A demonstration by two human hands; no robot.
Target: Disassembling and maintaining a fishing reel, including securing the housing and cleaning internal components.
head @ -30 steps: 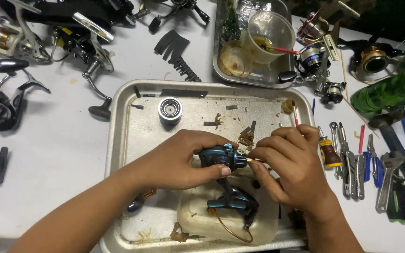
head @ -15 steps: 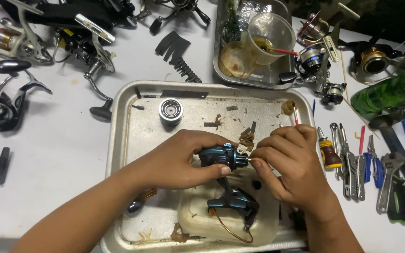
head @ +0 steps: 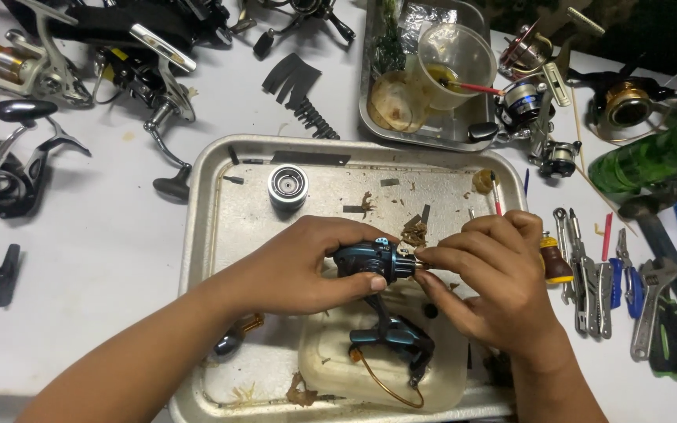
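My left hand (head: 307, 262) grips a dark blue fishing reel body (head: 366, 262) over a metal tray (head: 205, 227). The fingers of my right hand (head: 495, 282) pinch a small part at the reel's right end, where a short shaft sticks out. Below the hands, the reel's lower part with a thin copper-coloured wire bail (head: 389, 345) hangs over a shallow clear plastic tub (head: 331, 372) inside the tray. A round silver spool (head: 287, 186) stands in the tray's upper left.
Several fishing reels (head: 33, 70) lie at the upper left and upper right. A second tray (head: 421, 78) behind holds a plastic cup with a brush. Wrenches, pliers and a small screwdriver (head: 613, 282) lie to the right; a green bottle (head: 652, 157) lies beyond them.
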